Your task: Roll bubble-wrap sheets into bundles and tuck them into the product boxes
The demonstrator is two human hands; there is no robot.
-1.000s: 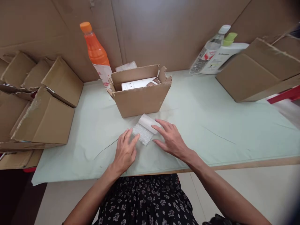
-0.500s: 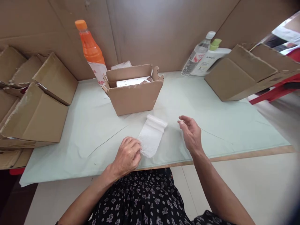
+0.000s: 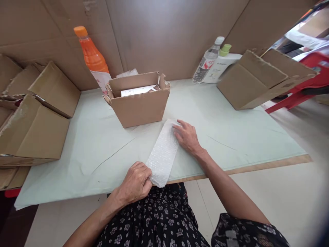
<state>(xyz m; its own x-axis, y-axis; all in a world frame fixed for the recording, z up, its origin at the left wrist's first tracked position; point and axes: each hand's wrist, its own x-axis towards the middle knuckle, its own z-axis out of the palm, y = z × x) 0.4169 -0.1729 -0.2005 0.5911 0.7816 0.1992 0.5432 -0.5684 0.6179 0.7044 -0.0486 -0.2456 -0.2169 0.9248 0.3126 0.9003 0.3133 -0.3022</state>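
Note:
A white strip of bubble wrap (image 3: 164, 154) lies flat on the table, slanting from near the cardboard box down over the front edge. My left hand (image 3: 138, 180) is closed on its near left corner, thumb and fingers pinched together. At the strip's far right end, my right hand (image 3: 187, 136) rests with fingers stretched out over the wrap, touching it. Just beyond stands an open cardboard box (image 3: 144, 111) holding a white printed carton (image 3: 138, 91).
Several open cardboard boxes (image 3: 48, 133) crowd the left side. An orange drink bottle (image 3: 94, 56) leans behind the middle box. At the back right are a clear bottle (image 3: 208, 63), a white bottle (image 3: 219, 70) and another cardboard box (image 3: 253, 80). A red chair (image 3: 312, 70) stands beyond the table (image 3: 226, 127).
The rolled or folded far end of the bubble wrap now lies flat and longer. My right hand has moved left onto it; my left hand has pulled its corner nearer.

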